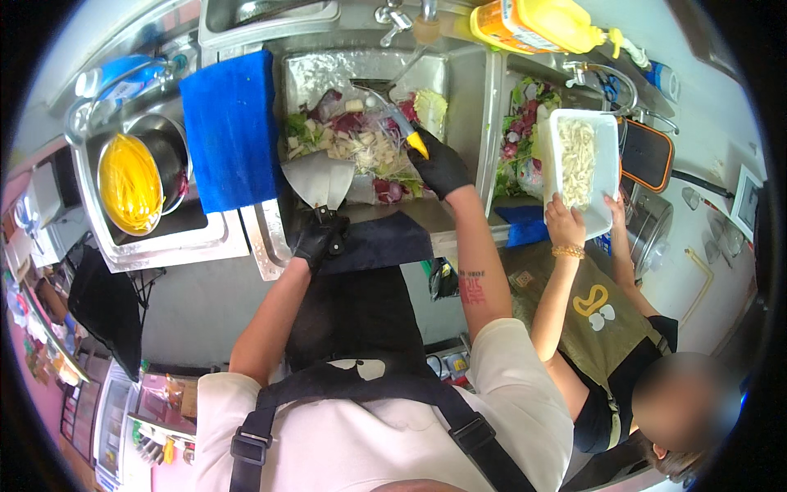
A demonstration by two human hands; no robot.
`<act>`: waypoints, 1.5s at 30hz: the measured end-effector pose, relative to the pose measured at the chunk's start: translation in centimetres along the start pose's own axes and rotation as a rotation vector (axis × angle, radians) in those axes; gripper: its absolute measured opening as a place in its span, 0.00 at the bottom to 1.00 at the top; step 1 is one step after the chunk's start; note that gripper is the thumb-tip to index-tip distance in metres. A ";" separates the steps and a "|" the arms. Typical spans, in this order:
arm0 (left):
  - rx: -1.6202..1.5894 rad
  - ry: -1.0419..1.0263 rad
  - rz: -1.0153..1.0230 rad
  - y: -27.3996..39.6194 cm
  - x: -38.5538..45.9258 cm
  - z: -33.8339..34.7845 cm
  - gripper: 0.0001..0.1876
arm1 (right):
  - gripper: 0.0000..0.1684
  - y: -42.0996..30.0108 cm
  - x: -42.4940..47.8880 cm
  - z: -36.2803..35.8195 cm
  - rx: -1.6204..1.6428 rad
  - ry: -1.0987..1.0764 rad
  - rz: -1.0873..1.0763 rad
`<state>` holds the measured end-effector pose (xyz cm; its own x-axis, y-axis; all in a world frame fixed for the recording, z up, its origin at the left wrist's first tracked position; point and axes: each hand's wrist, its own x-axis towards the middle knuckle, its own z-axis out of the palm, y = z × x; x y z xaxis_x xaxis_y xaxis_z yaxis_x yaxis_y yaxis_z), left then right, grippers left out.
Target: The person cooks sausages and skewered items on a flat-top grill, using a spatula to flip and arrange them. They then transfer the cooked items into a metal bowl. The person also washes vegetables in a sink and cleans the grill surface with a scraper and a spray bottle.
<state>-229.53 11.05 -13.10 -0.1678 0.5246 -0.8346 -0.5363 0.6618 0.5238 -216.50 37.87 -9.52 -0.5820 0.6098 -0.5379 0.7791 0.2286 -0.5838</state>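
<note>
My left hand [323, 237], in a black glove, grips the dark handle of a wide metal scraper [320, 178]. Its flared blade sits over the near left part of the steel sink basin [467, 123]. Chopped salad vegetables [356, 138] lie in that basin: green leaves, purple-red leaves, pale cubes and shreds. My right hand [439, 163], also in a black glove, is closed around the grey and yellow handle of a second tool [403, 123]. This tool reaches across the vegetables toward the basin's far side, and I cannot tell its exact kind.
A co-worker on the right holds a white plastic tub [602, 160] of pale strips over another basin with leaves [522, 135]. A blue cloth [230, 132] hangs left, near a bowl of yellow strands [129, 184]. Taps [393, 21] and a yellow bottle [529, 24] stand behind.
</note>
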 end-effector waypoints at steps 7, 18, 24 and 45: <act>-0.326 0.067 0.106 2.2 -3.2 1.0 0.07 | 0.26 -3.0 -1.9 -3.6 0.932 0.052 0.140; 0.034 0.037 0.176 2.1 -7.1 -0.1 0.09 | 0.19 -3.9 -2.4 -7.8 1.046 -0.155 0.188; -0.216 -0.099 0.029 5.4 -10.0 1.5 0.06 | 0.12 3.9 -0.3 1.3 1.027 -0.327 0.140; 0.510 -0.291 0.383 3.4 -7.4 -6.6 0.19 | 0.24 1.1 -7.0 8.1 0.029 0.217 0.021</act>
<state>-235.61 5.86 -6.28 -0.0009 0.8460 -0.5331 -0.0162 0.5330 0.8459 -213.46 27.68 -11.31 -0.4998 0.7637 -0.4086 0.7817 0.1945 -0.5926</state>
